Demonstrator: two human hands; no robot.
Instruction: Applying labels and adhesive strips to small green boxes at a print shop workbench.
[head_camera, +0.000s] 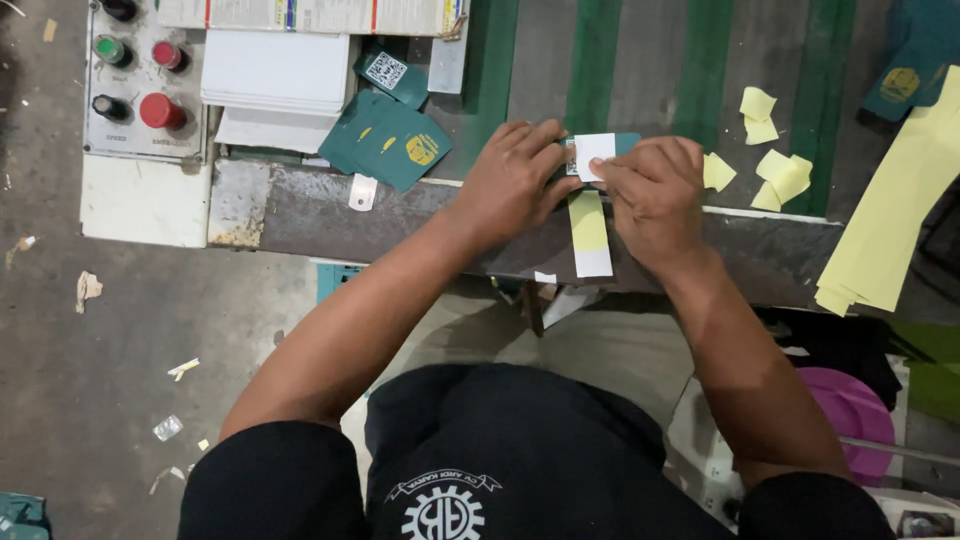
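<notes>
While the left hand (515, 180) pins a small dark-green card tag (628, 143) against the striped surface (640, 60), the right hand (655, 195) pinches a white adhesive label (595, 155), its yellow backing strip (590, 235) hanging free over the edge.

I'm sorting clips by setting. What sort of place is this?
Likely a small print-finishing or labelling workshop: a push-button control panel, stacked green cards and peeled yellow backing strips on a worn metal bench.
</notes>
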